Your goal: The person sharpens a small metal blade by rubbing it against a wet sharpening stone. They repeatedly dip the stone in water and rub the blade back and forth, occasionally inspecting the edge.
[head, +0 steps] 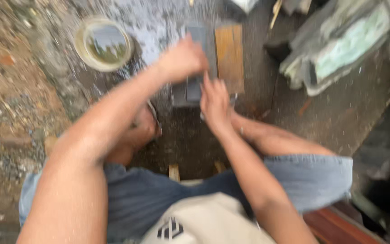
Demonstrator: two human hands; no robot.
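Observation:
The picture is blurred by motion. A dark grey rectangular stone block [190,88] lies on the wet ground in front of me, with an orange-brown wooden block [229,54] along its right side. My left hand [182,58] is closed in a fist over the top of the grey block; what it grips is hidden. My right hand [214,101] rests with fingers stretched forward against the block's near right end. Whether a blade lies under the hands cannot be made out.
A round bowl [103,44] of murky water stands at the upper left on wet grey ground. Grey and pale green slabs [339,43] are piled at the upper right. Gravel covers the left side. My bent knees in blue shorts [303,178] and a sandalled foot [145,126] fill the foreground.

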